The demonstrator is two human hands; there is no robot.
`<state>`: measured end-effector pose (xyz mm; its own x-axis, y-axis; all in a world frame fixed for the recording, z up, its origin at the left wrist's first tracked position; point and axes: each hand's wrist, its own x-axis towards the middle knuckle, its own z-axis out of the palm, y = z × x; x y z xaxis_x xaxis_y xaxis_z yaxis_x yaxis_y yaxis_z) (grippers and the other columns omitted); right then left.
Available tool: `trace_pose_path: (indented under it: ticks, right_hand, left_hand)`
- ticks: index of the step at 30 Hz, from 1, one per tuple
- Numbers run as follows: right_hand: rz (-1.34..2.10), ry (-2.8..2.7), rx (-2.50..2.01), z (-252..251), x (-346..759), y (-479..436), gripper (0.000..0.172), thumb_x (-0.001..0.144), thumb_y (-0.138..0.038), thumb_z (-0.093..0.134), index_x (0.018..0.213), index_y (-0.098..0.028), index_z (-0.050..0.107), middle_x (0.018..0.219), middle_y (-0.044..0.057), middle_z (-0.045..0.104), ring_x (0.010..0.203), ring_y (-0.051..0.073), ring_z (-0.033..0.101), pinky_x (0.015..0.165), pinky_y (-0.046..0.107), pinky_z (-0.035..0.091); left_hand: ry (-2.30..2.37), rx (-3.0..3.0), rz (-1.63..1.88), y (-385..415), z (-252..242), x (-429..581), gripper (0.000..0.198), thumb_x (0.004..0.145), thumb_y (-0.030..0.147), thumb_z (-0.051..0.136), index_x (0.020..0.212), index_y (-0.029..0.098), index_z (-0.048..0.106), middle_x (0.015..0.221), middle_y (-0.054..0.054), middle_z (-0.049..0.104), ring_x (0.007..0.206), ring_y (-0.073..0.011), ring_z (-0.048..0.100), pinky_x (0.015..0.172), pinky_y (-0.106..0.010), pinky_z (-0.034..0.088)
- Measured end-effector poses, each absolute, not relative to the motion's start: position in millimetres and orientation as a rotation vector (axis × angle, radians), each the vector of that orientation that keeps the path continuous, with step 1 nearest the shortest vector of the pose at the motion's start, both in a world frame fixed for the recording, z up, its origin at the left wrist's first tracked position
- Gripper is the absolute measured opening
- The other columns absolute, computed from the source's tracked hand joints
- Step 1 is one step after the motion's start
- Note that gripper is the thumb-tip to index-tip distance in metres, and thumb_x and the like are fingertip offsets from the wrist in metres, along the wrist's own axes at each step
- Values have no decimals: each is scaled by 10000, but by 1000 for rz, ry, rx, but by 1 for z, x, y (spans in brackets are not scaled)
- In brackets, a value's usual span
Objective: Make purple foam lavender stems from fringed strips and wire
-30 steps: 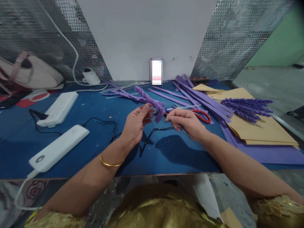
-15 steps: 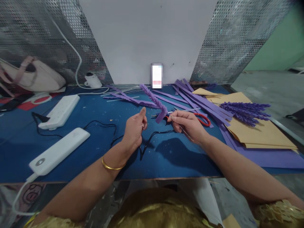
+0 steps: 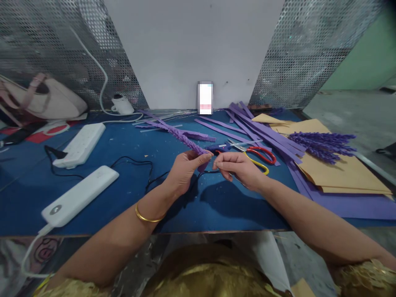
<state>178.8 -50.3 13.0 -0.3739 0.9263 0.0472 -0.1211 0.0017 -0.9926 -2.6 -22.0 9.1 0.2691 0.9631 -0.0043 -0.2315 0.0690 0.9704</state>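
Note:
A fringed purple paper stalk (image 3: 185, 139) slants up and to the left over the blue table. Its lower end is pinched between the thumb and fingers of my left hand (image 3: 189, 168), with a short purple tail hanging below. Close by on the right, my right hand (image 3: 236, 168) has its fingers pressed together around the thin wire stem, which is hard to make out. Behind the hands lie a dark blue glue gun (image 3: 219, 147) and scissors with red and yellow handles (image 3: 261, 153).
Purple strips (image 3: 260, 128) lie at the back right, beside purple flower stalks (image 3: 324, 144) on tan paper (image 3: 349, 177). A phone (image 3: 205, 99) stands at the back. Two white power units (image 3: 82, 144) and a black cable (image 3: 133, 160) occupy the left side.
My left hand has moved right and taken hold of the stalk's lower end. The stalk has tilted lower to the left. Near my right hand, the scissors' yellow handle now shows.

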Motion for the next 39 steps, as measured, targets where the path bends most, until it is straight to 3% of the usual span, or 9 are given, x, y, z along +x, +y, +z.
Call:
trace_pose_path:
  ticks: [4,9,13,18,24,28,34,39]
  right_hand:
    - [1528,-1415,-885,13,178,-51,150,805,-287,677,770,-142,683,488,-34,526,451,87,434,470,235,314]
    - [1508,-1397,-896,14,179,-50,172,814,-306,677,778,-138,687,484,-38,524,451,85,431,478,239,318]
    - [1530,-1409,-879,14,179,-51,182,808,-317,686,772,-138,686,485,-38,527,447,84,430,468,240,311]
    - [1496,-1399,-892,13,181,-50,173,823,-308,674,785,-140,692,482,-40,527,442,80,432,474,237,312]
    - [1498,-1449,-895,13,180,-50,156,809,-293,674,776,-142,685,481,-40,534,443,84,437,474,234,319]
    - [1444,-1448,-898,12,181,-49,157,829,-294,659,786,-146,690,483,-44,528,444,81,432,484,234,324]
    - [1434,-1488,-928,14,182,-50,166,825,-302,653,777,-147,688,472,-44,524,443,85,433,502,243,339]
    - [1399,-1492,-937,13,182,-50,194,829,-335,657,784,-149,687,469,-48,515,445,87,421,513,251,347]
  left_hand:
    - [850,1106,1108,-22,8,-2,221,625,348,883,705,170,779,659,-2,675,587,-104,502,609,-261,396]
    - [868,1063,1118,-23,9,0,282,612,387,883,772,169,801,694,-24,702,646,-128,559,661,-268,425]
    - [906,1027,1127,-23,9,0,279,552,365,914,679,157,779,697,-40,708,662,-137,575,648,-267,424]
    - [844,1021,1176,-21,11,-2,333,625,437,873,808,167,807,719,-22,699,670,-119,563,672,-251,438]
    - [887,1030,1282,-18,13,-4,243,609,361,880,696,157,783,739,-42,717,730,-137,597,741,-254,462]
    - [862,986,1260,-16,14,-5,318,626,428,870,785,163,793,739,-26,705,690,-123,594,703,-252,458]
    - [892,894,1395,-12,17,-7,311,508,351,938,683,170,755,745,-13,712,698,-115,609,725,-248,475]
    - [884,922,1332,-9,16,-11,353,576,443,907,766,180,768,759,-19,707,708,-122,612,686,-242,468]
